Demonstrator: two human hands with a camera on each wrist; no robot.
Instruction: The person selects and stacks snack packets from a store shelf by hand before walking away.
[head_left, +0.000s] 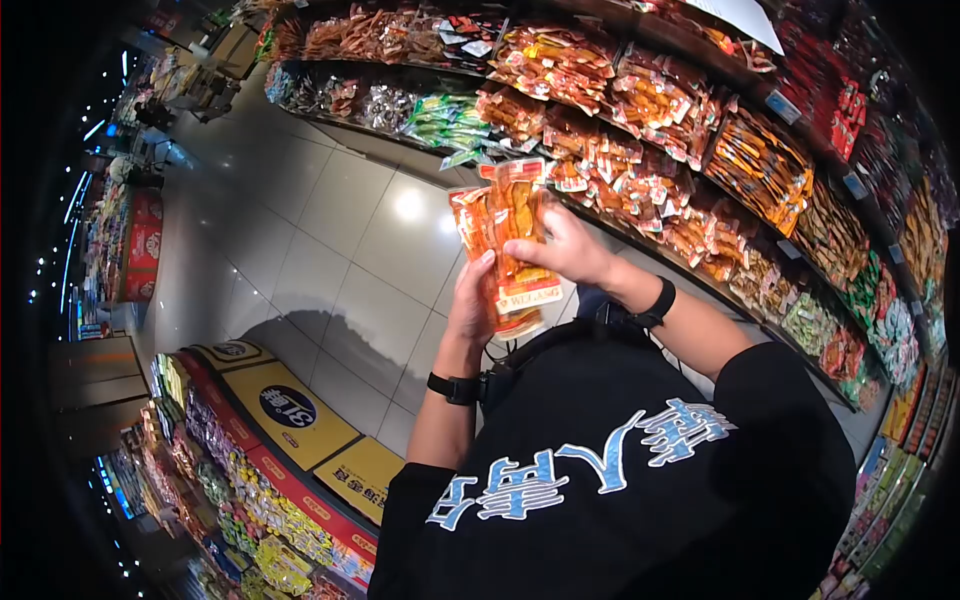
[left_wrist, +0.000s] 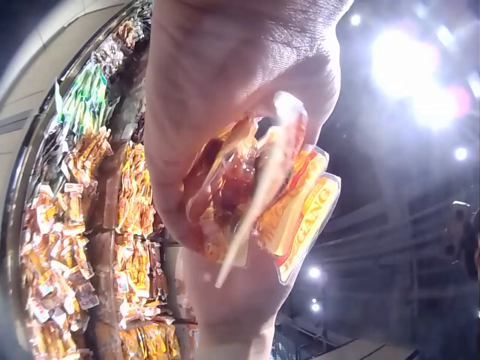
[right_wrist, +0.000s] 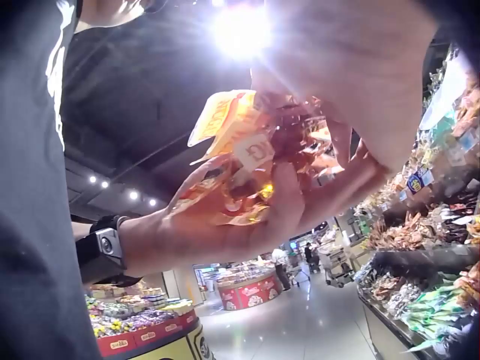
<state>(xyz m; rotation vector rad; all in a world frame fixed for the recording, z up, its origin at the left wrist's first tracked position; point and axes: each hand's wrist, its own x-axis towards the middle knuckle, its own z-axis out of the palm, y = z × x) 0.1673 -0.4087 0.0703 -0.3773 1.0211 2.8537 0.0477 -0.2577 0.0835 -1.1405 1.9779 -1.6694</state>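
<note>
Several clear snack packets (head_left: pixel 513 215) with orange-brown contents and red and yellow printed ends are stacked between my two hands, in front of my chest. My left hand (head_left: pixel 474 302) grips the stack from its left side, thumb along the edge. From the right, my right hand (head_left: pixel 572 248) holds the same packets, its thumb lying across the front. In the left wrist view, the printed ends of the packets (left_wrist: pixel 306 217) stick out past the hand. The right wrist view has the packets (right_wrist: pixel 229 124) held above the left palm, with part of them hidden behind the right hand.
Sloping store shelves (head_left: pixel 640 190) full of packaged snacks curve along the front and right. At lower left stands a yellow and red display counter (head_left: pixel 290 410) with colourful wrapped goods. Tiled floor (head_left: pixel 330 230) runs between them. People (right_wrist: pixel 281 262) and a red display stand (right_wrist: pixel 250 294) appear farther off.
</note>
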